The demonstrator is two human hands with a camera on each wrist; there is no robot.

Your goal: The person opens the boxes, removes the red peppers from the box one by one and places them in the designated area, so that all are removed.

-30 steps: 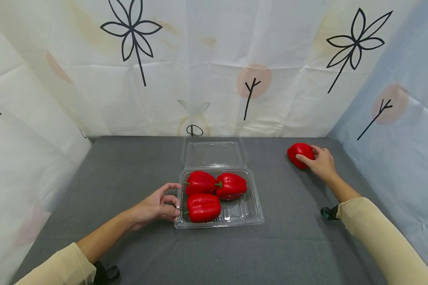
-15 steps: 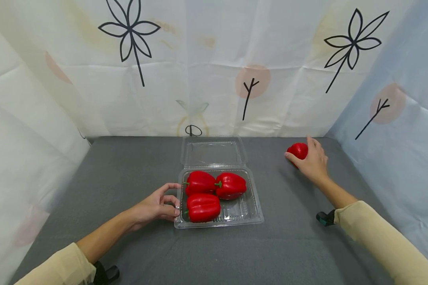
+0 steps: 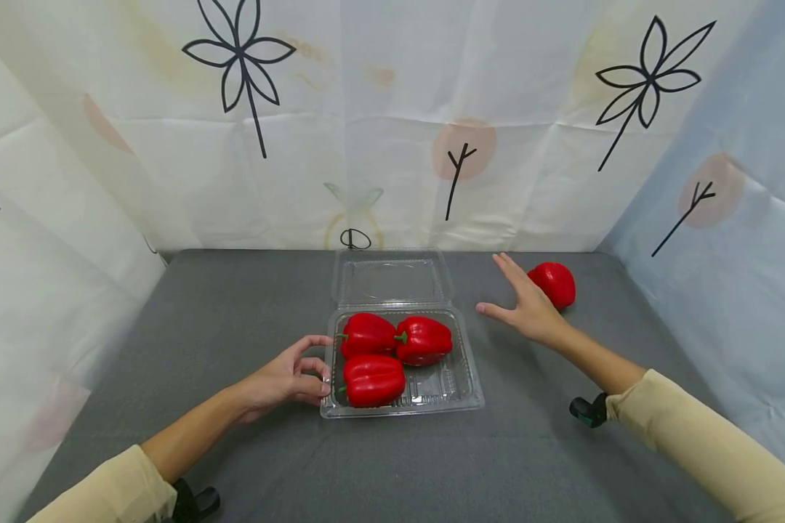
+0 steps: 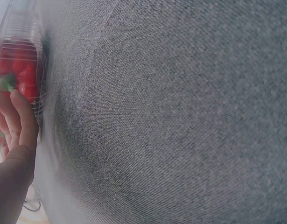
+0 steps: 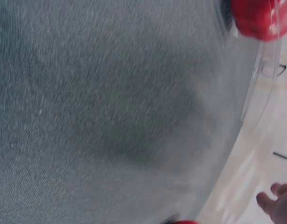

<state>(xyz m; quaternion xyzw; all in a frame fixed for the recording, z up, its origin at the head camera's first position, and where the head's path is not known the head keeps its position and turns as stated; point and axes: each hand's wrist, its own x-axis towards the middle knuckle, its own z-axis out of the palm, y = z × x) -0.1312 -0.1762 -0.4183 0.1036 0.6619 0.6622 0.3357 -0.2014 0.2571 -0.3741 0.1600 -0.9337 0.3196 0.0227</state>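
Note:
A clear plastic clamshell container [image 3: 454, 388] lies with its lid folded back. Inside are three red bell peppers: one at the back left [image 3: 368, 335], one at the back right [image 3: 424, 341] and one at the front left [image 3: 373, 380]. My left hand [image 3: 294, 378] rests its fingertips and thumb against the container's left rim, also visible in the left wrist view. My right hand [image 3: 530, 309] is in the air right of the container, fingers extended and thumb apart, holding nothing. Behind it another red bell pepper [image 3: 554, 283] lies on the table, partly covered by the hand.
The open lid [image 3: 394, 280] lies flat toward the back wall. Grey cloth covers the table [image 3: 432, 472]. Printed white curtains [image 3: 392, 131] stand at the back and both sides.
My right hand has come off the lone bell pepper and moved left toward the container. That pepper stays at the back right. The left hand and the container have not moved.

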